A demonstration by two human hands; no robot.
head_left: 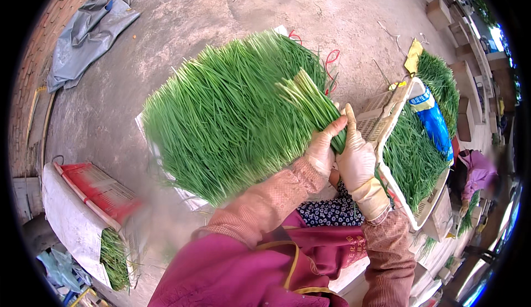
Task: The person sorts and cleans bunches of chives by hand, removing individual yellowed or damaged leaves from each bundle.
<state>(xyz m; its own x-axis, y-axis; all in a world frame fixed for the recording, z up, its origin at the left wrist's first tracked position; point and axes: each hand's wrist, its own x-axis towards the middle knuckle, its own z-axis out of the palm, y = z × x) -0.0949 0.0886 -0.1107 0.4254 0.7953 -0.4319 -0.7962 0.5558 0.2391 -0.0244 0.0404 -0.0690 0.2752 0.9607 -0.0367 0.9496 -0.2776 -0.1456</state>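
Between my two gloved hands is a bunch of green chives [307, 100], its pale cut ends pointing up and to the left. My left hand [322, 149] is closed round the lower part of the bunch, thumb across the front. From the right side my right hand [355, 155] grips the same bunch, its index finger pointing up along the stems. Beyond and left of my hands lies a wide, thick pile of chives [232, 113] on a pale flat base. The lower leaves of the held bunch are hidden behind my hands.
On my right, a cream plastic basket [381, 135] holds more chives and a blue plastic packet [434, 122]. A red crate [99, 188] lies at the left, by a white container. A grey sheet [91, 36] lies far left. Another person [477, 171] works at the far right.
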